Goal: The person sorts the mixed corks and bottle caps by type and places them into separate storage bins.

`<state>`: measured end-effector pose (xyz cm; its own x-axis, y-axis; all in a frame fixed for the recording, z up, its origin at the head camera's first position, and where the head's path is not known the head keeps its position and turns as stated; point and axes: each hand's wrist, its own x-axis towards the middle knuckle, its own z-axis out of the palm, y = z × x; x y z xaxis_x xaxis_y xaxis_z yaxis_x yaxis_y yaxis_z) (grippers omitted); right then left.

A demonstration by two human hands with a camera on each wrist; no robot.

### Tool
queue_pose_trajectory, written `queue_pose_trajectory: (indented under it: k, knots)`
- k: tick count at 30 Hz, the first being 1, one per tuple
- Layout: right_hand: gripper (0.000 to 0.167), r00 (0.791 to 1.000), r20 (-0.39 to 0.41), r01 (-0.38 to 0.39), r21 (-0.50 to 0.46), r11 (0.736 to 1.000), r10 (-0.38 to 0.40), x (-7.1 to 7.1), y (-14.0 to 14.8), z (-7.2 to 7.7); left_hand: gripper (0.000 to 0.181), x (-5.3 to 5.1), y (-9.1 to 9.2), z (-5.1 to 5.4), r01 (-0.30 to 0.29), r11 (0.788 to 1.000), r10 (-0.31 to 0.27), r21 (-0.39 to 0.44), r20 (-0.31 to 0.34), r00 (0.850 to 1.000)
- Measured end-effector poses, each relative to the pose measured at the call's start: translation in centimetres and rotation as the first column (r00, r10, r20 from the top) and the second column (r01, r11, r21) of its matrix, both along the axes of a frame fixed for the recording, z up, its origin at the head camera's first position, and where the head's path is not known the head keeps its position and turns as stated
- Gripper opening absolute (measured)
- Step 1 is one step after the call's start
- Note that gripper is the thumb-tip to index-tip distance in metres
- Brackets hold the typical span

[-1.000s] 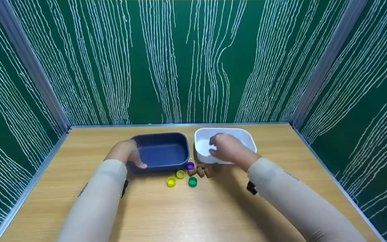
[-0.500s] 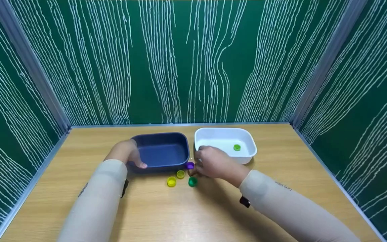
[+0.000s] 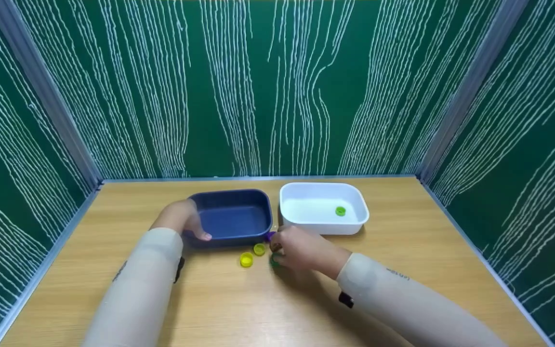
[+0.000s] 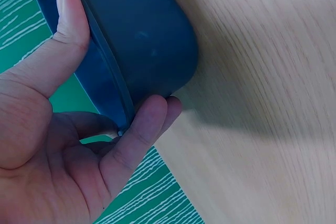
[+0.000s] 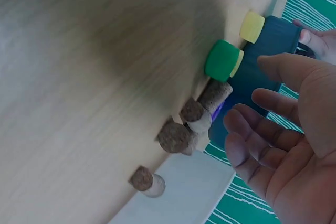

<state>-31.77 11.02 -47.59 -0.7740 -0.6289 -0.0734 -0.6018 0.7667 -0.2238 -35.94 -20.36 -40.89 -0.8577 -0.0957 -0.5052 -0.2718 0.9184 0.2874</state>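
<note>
My left hand (image 3: 176, 217) grips the left side of a dark blue tub (image 3: 231, 239), thumb over its rim, fingers around its corner (image 4: 149, 119). My right hand (image 3: 306, 248) hovers over the small pieces between the tubs. Its fingers are loosely bent around nothing in the right wrist view. Nearest them are a green bottle cap (image 5: 219, 60) and several brown corks (image 5: 175, 136), mostly covered by the hand in the head view. A purple cap (image 3: 270, 235) touches or nearly touches the blue tub's corner. Two yellow caps (image 3: 246, 260) lie left of the green one.
A white tub (image 3: 328, 229) stands right of the blue one, with a light green cap (image 3: 340, 211) on its floor. Green walls with white lines (image 3: 258, 96) enclose the wooden table (image 3: 239, 308) at the back and sides.
My right hand has come out of the white tub and moved left and nearer, down to the corks and green cap. A light green cap now shows in the white tub. The left hand stays put.
</note>
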Motion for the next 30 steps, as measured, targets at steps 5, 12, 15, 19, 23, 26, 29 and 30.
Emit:
queue_pose_trajectory:
  k: [5, 12, 15, 19, 23, 26, 29, 30]
  knots:
    - [0.028, 0.998, 0.042, 0.039, 0.047, 0.998, -0.041, 0.2, -0.2, -0.6, 0.114, -0.2, -0.1, -0.4, 0.039, 0.999, -0.040, -0.021, -0.015, 0.999]
    - [0.024, 0.998, 0.051, 0.042, 0.055, 0.998, -0.045, 0.5, -0.3, -1.4, 0.114, -0.3, 0.0, -0.7, 0.001, 1.000, -0.001, 0.013, -0.008, 1.000]
    - [0.019, 0.999, 0.040, 0.026, 0.059, 0.998, -0.028, 0.5, -0.3, -1.6, 0.113, -0.5, 0.1, -0.7, -0.024, 0.999, 0.024, 0.026, -0.009, 1.000]
    - [0.013, 0.999, 0.031, 0.016, 0.067, 0.998, -0.018, 0.4, -0.5, -1.7, 0.113, -0.8, 0.2, -1.0, -0.022, 0.999, 0.023, 0.023, -0.010, 1.000]
    - [0.005, 0.999, 0.044, 0.020, 0.103, 0.995, -0.025, 0.5, -0.9, -1.3, 0.114, -0.7, 0.1, -0.9, -0.001, 1.000, 0.001, 0.013, -0.008, 1.000]
    - [0.006, 1.000, 0.022, -0.007, 0.150, 0.989, 0.004, 0.6, -1.3, -1.0, 0.114, -0.4, 0.0, -0.5, 0.013, 1.000, -0.013, 0.001, -0.001, 1.000]
    - [0.012, 0.999, -0.017, -0.039, 0.181, 0.983, 0.043, 0.6, -1.6, -0.9, 0.116, -0.2, 0.0, -0.2, 0.035, 0.999, -0.035, -0.020, 0.008, 0.999]
    - [0.013, 0.998, -0.028, -0.042, 0.182, 0.982, 0.048, 0.6, -1.7, -0.9, 0.116, -0.2, 0.0, -0.1, 0.033, 0.999, -0.033, -0.019, 0.010, 0.999]
